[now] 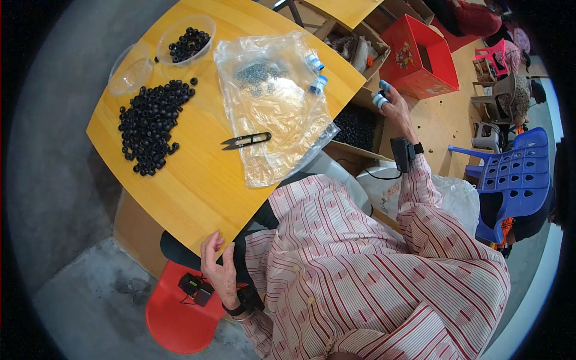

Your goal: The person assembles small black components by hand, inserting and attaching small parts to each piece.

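Note:
My left hand point(219, 271) is at the near corner of the yellow table point(198, 210), fingers loosely bent, thumb apart and nothing in it. Off the table's right edge, my right hand point(397, 113) is stretched out above a box of black beads point(356, 127), with blue-and-white bands around two fingertips. No held object shows in it. On the table lies a pile of black beads point(150, 123). Black thread snips point(246, 141) rest on a clear plastic bag point(270, 162) that has small bluish beads point(261, 78) on it. Two blue-and-white bands point(318, 84) sit at the bag's right edge.
A clear bowl point(207, 55) with black beads and a clear lid-like dish point(130, 77) stand at the far left. Right of the table are a red box point(418, 60) and a blue plastic chair point(516, 180). A red seat point(180, 324) is at lower left. People sit at far right.

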`<state>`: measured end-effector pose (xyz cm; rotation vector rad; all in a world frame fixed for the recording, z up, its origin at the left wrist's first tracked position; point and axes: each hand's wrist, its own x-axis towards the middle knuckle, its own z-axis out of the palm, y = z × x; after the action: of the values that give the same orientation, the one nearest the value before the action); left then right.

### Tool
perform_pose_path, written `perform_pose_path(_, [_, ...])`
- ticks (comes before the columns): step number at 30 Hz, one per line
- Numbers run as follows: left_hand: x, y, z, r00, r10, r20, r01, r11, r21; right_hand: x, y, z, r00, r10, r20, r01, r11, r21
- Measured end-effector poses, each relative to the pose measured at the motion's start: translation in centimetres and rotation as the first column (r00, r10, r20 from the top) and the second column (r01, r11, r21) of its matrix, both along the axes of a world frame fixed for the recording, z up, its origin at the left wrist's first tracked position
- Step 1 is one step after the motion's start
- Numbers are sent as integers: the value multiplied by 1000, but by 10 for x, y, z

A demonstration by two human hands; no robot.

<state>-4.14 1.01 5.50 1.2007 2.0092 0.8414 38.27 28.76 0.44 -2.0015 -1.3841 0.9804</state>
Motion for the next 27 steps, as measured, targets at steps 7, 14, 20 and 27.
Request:
perform_pose_path(7, [-16,-24,-18,972,233,-21,-232,972,47,-12,0,-3,991,12,132,-23,996,82])
perform_pose_path(14, [-12,-39,-20,892,444,-90,-440,896,58,-21,29,-12,948,42,316,-127,959,254])
perform_pose_path(20, [-5,-57,-40,854,519,39,-520,850,81,-30,56,-29,880,193,435,-411,767,492])
perform_pose_path(27, [15,-48,-18,808,587,-37,-582,807,96,-29,88,-38,808,319,495,-495,823,278])
